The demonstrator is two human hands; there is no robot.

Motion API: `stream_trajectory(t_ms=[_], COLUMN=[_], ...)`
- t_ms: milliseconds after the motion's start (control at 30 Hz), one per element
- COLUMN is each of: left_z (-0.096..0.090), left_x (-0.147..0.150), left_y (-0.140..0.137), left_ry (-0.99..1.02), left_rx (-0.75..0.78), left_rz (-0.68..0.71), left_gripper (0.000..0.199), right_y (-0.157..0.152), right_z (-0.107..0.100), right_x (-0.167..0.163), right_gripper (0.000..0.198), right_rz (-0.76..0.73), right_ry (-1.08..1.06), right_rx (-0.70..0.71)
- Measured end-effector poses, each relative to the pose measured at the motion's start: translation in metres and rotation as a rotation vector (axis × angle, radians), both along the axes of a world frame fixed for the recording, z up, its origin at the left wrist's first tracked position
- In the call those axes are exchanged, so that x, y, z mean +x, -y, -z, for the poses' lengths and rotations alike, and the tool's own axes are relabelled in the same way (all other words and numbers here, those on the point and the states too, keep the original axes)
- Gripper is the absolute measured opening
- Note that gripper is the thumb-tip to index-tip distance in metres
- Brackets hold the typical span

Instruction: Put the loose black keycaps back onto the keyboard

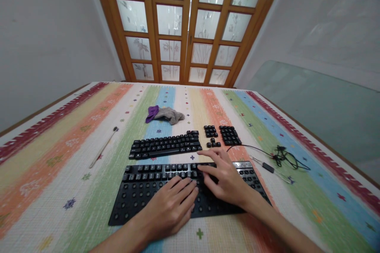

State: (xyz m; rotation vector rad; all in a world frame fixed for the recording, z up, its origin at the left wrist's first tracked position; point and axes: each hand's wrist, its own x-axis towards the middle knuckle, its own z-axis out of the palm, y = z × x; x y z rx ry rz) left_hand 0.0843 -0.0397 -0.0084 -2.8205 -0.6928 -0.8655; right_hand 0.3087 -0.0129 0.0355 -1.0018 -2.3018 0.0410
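A black keyboard lies on the striped tablecloth in front of me. Its top two rows carry keycaps, while much of the lower left part shows bare switch stems. My left hand rests palm down over its middle, fingers stretched out, fingertips by the second row of caps. Over the upper right part my right hand is spread, one fingertip at the end of the top row and the index finger reaching past the back edge. Behind the keyboard lie loose keycaps in keyboard order: a main block, arrow keys and a number pad block.
A grey and purple cloth lies farther back. To the left is a thin brush. On the right are a coiled black cable and a wire tool with a black handle. Wood-framed glass doors stand beyond the table.
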Motion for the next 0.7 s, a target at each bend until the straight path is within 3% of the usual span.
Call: stream_trajectory(t_ms=[167, 333, 500, 700], left_z=[-0.004, -0.007, -0.007, -0.008], left_x=[-0.002, -0.003, -0.003, -0.004], left_y=[0.000, -0.001, -0.002, -0.001], left_ry=[-0.063, -0.103, -0.112, -0.120], left_rx=[-0.043, -0.065, -0.083, -0.106], left_rz=[0.038, 0.007, -0.015, -0.021], left_gripper=[0.033, 0.036, 0.035, 0.037], right_y=[-0.022, -0.064, -0.111, -0.138], right_z=[-0.009, 0.001, 0.009, 0.012], right_x=[0.009, 0.009, -0.001, -0.017], right_gripper=[0.021, 0.018, 0.017, 0.018], right_rz=[0.056, 0.053, 0.143, 0.178], right_ry=[-0.013, 0.001, 0.028, 0.099], right_rx=[0.005, -0.079, -0.212, -0.260])
